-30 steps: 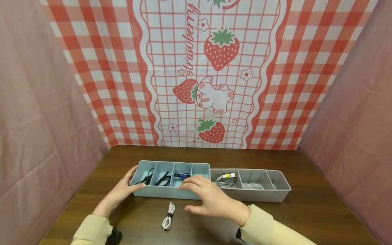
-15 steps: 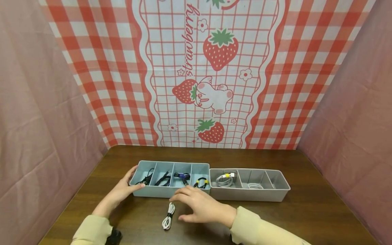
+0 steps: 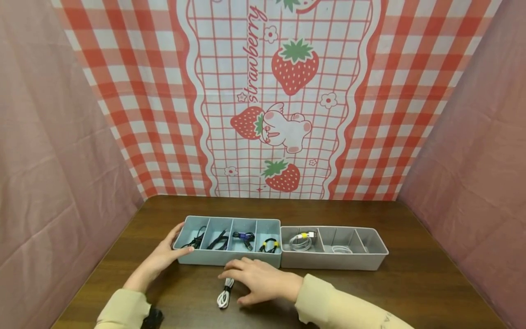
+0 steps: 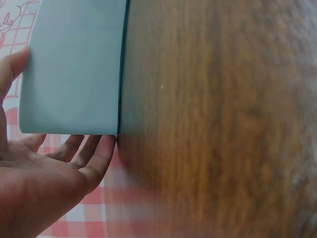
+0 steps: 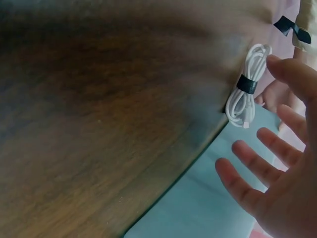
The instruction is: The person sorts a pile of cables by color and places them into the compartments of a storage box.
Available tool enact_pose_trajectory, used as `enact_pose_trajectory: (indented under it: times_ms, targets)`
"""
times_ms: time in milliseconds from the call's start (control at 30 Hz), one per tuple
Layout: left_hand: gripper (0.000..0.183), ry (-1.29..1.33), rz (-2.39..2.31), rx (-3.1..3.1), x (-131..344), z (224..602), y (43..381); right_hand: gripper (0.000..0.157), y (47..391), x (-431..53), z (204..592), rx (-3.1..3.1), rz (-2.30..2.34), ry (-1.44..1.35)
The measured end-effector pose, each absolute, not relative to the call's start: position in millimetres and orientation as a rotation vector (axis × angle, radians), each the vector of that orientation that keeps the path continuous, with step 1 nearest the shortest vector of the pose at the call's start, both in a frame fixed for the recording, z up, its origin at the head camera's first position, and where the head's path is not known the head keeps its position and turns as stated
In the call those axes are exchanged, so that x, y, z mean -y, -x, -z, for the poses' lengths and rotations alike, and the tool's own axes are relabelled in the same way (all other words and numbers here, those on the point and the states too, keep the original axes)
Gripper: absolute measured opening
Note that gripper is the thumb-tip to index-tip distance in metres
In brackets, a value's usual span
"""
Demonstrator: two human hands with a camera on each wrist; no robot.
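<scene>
A light-blue divided storage box (image 3: 230,258) stands on the table, dark cables in its compartments. My left hand (image 3: 163,250) holds its left end, the thumb at the front rim and the fingers against the end wall; the left wrist view shows this hand (image 4: 54,168) round the box's corner. In front of the box lies a white cable (image 3: 223,297), coiled and bound with a black strap. My right hand (image 3: 260,279) hovers over its far end with fingers spread and covers that part. The right wrist view shows the whole bundled cable (image 5: 241,101) beside the thumb, not gripped.
A grey divided box (image 3: 333,262) adjoins the blue one on the right. In it lie a coiled cable (image 3: 301,243) with a yellow tie and a thin white cable (image 3: 342,249). A black cable (image 3: 269,246) with yellow ties sits in the blue box's right compartment.
My right hand has moved left and nearer, from over the blue box's right part to above the white cable, uncovering the right compartment. The left hand has kept its place.
</scene>
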State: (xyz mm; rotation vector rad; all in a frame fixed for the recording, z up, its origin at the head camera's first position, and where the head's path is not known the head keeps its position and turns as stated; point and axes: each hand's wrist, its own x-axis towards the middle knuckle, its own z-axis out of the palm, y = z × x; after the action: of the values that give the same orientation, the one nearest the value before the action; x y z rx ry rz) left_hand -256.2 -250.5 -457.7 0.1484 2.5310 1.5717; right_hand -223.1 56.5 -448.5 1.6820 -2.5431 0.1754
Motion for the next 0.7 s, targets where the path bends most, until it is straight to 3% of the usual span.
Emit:
enact_pose_trajectory:
  times_ms: [333, 700]
  targets:
    - [0.087, -0.153, -1.579, -2.523, 251.5, 457.7, 256.1, 0.067, 228.1, -48.3, 452.6, 2.574, -0.068, -1.683]
    - [0.086, -0.144, -1.572, -2.525, 249.7, 456.5, 255.9, 0.049, 229.7, -52.0, 458.0, 2.562, -0.069, -1.683]
